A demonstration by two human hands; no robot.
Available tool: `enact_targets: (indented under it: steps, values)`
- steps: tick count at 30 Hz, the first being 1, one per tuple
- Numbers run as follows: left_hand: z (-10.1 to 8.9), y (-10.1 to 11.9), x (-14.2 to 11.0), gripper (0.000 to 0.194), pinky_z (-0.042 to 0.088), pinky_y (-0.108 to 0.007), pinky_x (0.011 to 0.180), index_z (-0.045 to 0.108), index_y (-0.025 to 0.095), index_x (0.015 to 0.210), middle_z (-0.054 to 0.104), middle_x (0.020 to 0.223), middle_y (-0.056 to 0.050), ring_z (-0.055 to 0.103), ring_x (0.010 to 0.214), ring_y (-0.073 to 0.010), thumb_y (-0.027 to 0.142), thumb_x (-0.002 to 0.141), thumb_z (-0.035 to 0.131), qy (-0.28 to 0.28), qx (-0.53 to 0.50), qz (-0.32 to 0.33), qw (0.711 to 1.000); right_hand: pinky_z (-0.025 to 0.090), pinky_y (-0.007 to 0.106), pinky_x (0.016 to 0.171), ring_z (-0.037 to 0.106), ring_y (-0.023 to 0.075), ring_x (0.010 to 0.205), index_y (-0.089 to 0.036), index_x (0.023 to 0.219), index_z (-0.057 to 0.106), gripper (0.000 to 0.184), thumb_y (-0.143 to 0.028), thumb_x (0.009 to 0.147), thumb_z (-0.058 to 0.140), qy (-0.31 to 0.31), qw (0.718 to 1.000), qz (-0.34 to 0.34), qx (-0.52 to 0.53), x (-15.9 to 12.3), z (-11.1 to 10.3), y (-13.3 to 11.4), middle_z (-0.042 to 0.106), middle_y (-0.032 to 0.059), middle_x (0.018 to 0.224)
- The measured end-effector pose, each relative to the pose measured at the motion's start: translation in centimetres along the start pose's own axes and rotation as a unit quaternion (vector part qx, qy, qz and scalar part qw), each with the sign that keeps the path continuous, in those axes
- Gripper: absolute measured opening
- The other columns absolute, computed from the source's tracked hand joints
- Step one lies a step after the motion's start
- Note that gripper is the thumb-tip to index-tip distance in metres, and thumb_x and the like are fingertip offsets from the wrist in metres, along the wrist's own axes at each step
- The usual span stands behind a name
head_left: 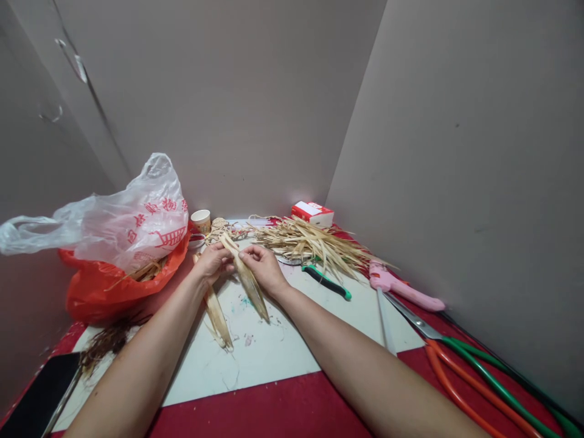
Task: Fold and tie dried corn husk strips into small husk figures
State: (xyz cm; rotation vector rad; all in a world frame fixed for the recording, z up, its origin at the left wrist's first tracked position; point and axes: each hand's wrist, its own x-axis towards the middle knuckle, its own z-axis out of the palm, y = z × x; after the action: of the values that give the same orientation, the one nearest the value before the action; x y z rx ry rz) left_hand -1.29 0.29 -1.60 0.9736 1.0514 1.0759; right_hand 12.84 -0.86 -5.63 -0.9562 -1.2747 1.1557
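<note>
A dried corn husk (249, 281) hangs tilted between my hands, its narrow pale end up and its wider end down toward the right. My left hand (216, 261) is closed on its upper left edge. My right hand (264, 267) pinches the same husk from the right, thumb and fingers together. Below my left hand, a second dried husk (218, 319) rests on the white board (274, 359), its upper part hidden behind that hand. Small scraps and loose fibres lie on the board around the husks.
Behind my right hand lies a pile of dried strips (314, 240), near green-black pliers (326, 281) and a red-white box (312, 213). A pink glue gun (406, 286) and large scissors (424, 325) are right. Plastic bags (114, 286), a paper cup (201, 220) and a phone (39, 395) are left.
</note>
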Motion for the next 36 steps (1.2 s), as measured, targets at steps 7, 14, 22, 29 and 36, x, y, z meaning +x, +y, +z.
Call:
enact_targets:
  steps: [7,14,22,29,36]
  values:
    - [1.0,-0.6,-0.3,0.023,0.050,-0.022,0.048,0.062,0.012,0.078,0.061,0.059,0.000,0.055,0.048,-0.0096,0.005,0.056,0.058,0.031,0.074,0.044,0.996,0.038,0.024,0.061,0.048,0.0121,0.060,-0.020,0.069,0.057,0.014,-0.032,0.069,0.063,0.035,0.983,-0.088,-0.156,-0.2,0.2,0.2,0.057,-0.0032,0.064]
    - [0.8,-0.4,-0.3,0.019,0.049,-0.020,0.049,0.062,0.010,0.076,0.061,0.061,0.000,0.054,0.048,-0.0072,0.015,0.059,0.067,0.000,0.066,0.052,0.996,0.037,0.023,0.053,0.046,0.0098,0.052,-0.018,0.062,0.056,0.019,-0.035,0.065,0.064,0.034,0.999,-0.017,-0.029,0.0,0.2,-0.2,0.055,-0.0032,0.056]
    - [0.8,0.1,-0.5,0.026,0.048,-0.017,0.044,0.059,0.012,0.081,0.059,0.058,0.003,0.052,0.045,-0.0061,0.015,0.059,0.074,0.017,0.029,0.044,0.998,0.025,0.017,0.034,0.037,0.0049,0.033,-0.017,0.067,0.057,0.028,-0.042,0.065,0.068,-0.011,0.990,0.103,0.095,-0.2,-0.4,-1.1,0.050,-0.0061,0.040]
    - [0.8,0.2,-0.3,0.017,0.050,-0.019,0.046,0.060,0.012,0.078,0.061,0.062,0.000,0.057,0.049,-0.0084,0.007,0.062,0.061,0.008,0.021,0.023,0.999,0.024,0.016,0.031,0.036,0.0044,0.029,-0.017,0.064,0.056,0.025,-0.040,0.068,0.064,-0.006,0.990,0.106,0.098,0.1,-0.7,-0.8,0.050,-0.0065,0.038]
    - [0.3,-0.1,-0.1,0.029,0.044,-0.016,0.042,0.061,0.012,0.073,0.054,0.054,0.005,0.044,0.042,-0.0031,0.021,0.054,0.081,-0.034,0.033,0.024,0.999,0.026,0.016,0.032,0.038,0.0047,0.032,-0.016,0.062,0.057,0.023,-0.037,0.070,0.062,-0.024,0.992,0.086,0.086,0.1,-0.6,-0.8,0.050,-0.0054,0.039]
